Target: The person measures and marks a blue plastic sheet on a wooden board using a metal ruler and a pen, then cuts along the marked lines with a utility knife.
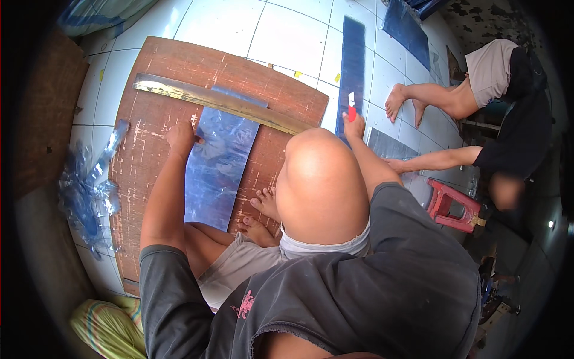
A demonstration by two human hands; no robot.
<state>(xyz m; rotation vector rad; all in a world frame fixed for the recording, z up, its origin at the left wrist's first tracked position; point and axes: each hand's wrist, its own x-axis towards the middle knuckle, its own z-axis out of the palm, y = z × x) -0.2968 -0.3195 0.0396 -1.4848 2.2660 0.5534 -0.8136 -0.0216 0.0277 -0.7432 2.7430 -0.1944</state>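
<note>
My left hand (pixel 181 139) is closed at the left edge of a blue translucent plastic sheet (pixel 218 161), its fingertips pinching that edge. The sheet lies on a scratched brown wooden board (pixel 161 66). Across the sheet's far end rests a long metal straightedge (pixel 221 103), slanting down to the right until my raised knee hides its end. Off to the right, my right hand (pixel 354 127) grips a red utility knife (pixel 351 112) with a pale tip pointing away from me. It is over a long dark-blue strip (pixel 353 60) on the tiles.
Crumpled clear film scraps (pixel 89 197) lie left of the board. At the right another person (pixel 508 113) bends over, one hand by a greyish sheet (pixel 391 143). A red plastic stool (pixel 454 206) stands nearby. More blue sheets (pixel 406 33) lie at the far right.
</note>
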